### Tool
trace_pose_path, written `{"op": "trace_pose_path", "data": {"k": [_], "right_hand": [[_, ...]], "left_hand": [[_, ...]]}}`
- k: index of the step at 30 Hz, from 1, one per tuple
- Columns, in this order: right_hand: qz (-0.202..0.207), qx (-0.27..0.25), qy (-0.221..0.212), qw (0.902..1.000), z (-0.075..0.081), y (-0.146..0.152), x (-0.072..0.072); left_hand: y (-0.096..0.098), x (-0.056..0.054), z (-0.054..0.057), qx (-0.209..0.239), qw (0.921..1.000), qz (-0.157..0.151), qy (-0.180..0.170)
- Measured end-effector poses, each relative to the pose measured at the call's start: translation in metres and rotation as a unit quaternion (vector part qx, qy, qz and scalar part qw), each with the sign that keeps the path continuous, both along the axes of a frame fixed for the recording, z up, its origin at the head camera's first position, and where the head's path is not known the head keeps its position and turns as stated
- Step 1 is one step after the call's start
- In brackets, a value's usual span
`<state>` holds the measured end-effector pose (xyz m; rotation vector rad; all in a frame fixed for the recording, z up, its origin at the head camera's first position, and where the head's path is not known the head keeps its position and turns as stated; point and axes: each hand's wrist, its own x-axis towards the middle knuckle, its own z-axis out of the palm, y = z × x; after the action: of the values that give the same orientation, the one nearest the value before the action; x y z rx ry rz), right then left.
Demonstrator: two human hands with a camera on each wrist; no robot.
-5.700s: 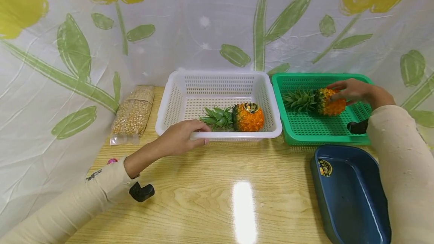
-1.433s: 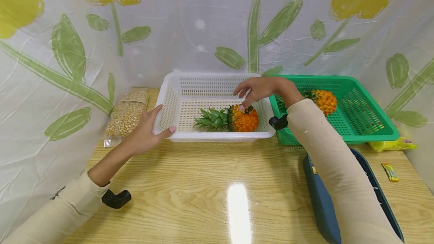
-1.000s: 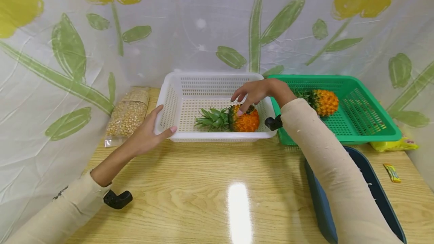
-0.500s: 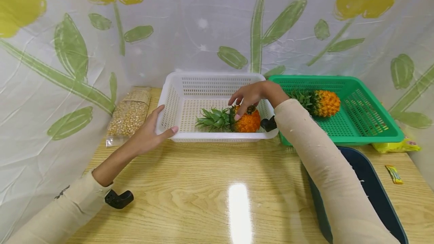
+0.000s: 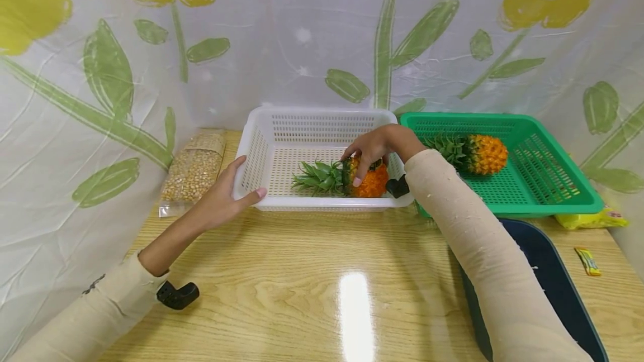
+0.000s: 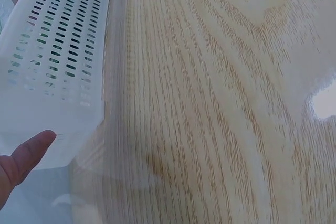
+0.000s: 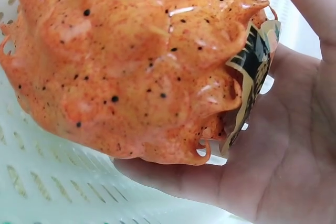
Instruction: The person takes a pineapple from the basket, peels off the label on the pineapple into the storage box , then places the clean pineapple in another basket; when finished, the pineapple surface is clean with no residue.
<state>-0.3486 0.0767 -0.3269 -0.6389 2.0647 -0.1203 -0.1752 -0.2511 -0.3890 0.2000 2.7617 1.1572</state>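
A glossy orange pineapple (image 5: 373, 184) with a green crown lies on its side in the white basket (image 5: 322, 202). My right hand (image 5: 374, 144) reaches down over it and grips the body, thumb on the front side. From the right wrist, the black-specked skin of the pineapple (image 7: 131, 77) sits against my fingers and palm, beside a black and gold label (image 7: 252, 59). My left hand (image 5: 221, 200) spans the basket's front left corner, thumb and fingers spread. Its straight thumb (image 6: 31, 156) lies against the white wall in the left wrist view.
A green basket (image 5: 528, 209) holding a second pineapple (image 5: 488, 155) stands to the right. In front of it, a dark blue basin (image 5: 545, 278) is partly covered by my right sleeve. A bag of corn kernels (image 5: 193, 169) lies left. A small candy (image 5: 587, 261) and yellow packet (image 5: 591, 218) lie far right.
My right hand has come from the pineapple in the green basket and lowered onto the one in the white basket. My left hand has shifted from the front rim to the left corner.
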Motion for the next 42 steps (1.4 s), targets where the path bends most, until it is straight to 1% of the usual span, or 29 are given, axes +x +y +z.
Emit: {"op": "trace_pose_path", "data": {"k": [5,18,24,30,33,42], "right_hand": [[-0.004,0.005,-0.005,1.0000,0.0011,0.0005,0.0008],[-0.007,0.006,0.001,1.0000,-0.0027,-0.0006,-0.0006],[-0.004,0.003,0.010,0.9999,-0.0042,-0.0001,-0.0003],[0.013,-0.001,0.027,0.9996,-0.0062,0.0019,-0.0016],[0.013,-0.004,0.030,0.9994,-0.0066,0.0026,-0.0021],[0.013,-0.016,0.044,0.9988,-0.0026,0.0019,-0.0013]], "left_hand": [[0.0012,0.0003,0.0015,-0.003,1.0000,-0.001,0.001],[0.0019,0.0007,0.0027,-0.008,1.0000,0.001,0.001],[0.0017,0.0011,0.0024,-0.003,1.0000,0.002,-0.004],[0.0015,0.0012,0.0015,-0.006,1.0000,0.003,-0.004],[0.0015,0.0012,0.0012,-0.008,1.0000,0.003,-0.004],[0.0003,0.0005,0.0000,-0.009,1.0000,0.004,-0.001]]}}
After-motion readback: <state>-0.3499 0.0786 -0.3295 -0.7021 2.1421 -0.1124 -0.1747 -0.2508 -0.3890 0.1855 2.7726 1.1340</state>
